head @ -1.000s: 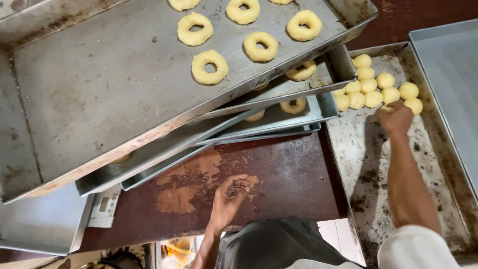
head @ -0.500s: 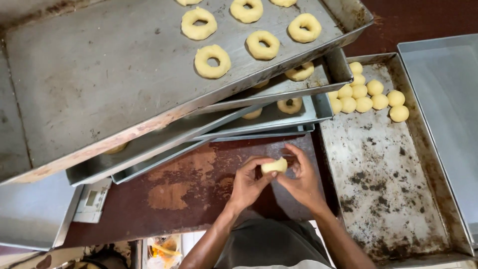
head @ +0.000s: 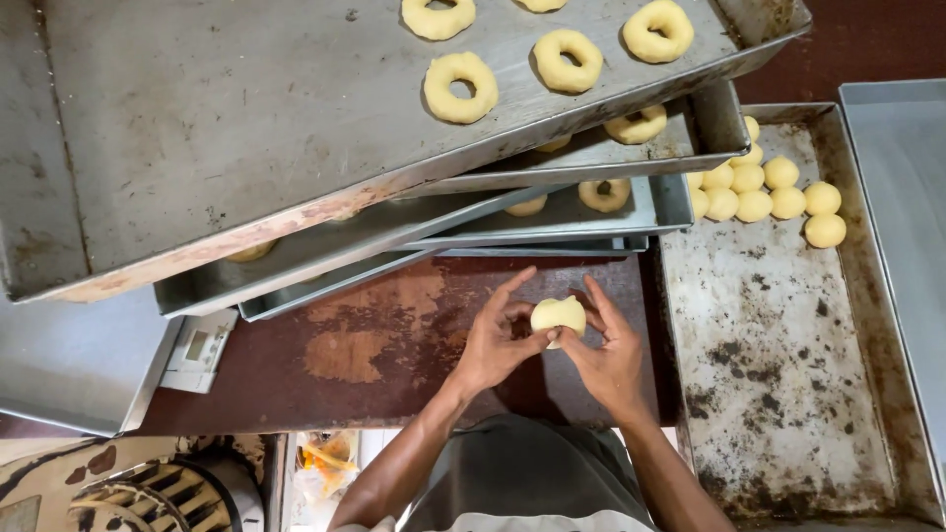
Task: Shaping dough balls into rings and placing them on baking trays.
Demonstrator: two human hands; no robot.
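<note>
— Where was the dough ball, and which way did it lie?

— It sat between the two hands, above the brown bench. The left hand pinched its left side and the right hand its right, each grip narrow and closed on the dough. It was a slightly flattened lump, its longer axis running left to right from one grip to the other. I couldn't tell whether a hole had been made in it.

— What stood around the grip?

— Just right of the right hand lay a worn, speckled tray with a cluster of small dough balls at its far end, well beyond the grip. Another tray lay further right; its visible part showed bare metal.

— And beyond the hands?

— A stack of slanted trays. The top tray carried dough rings toward its right end. The lower trays showed more rings peeking out from underneath. Left of the left hand, near the bench edge, sat a small white scale.
</note>
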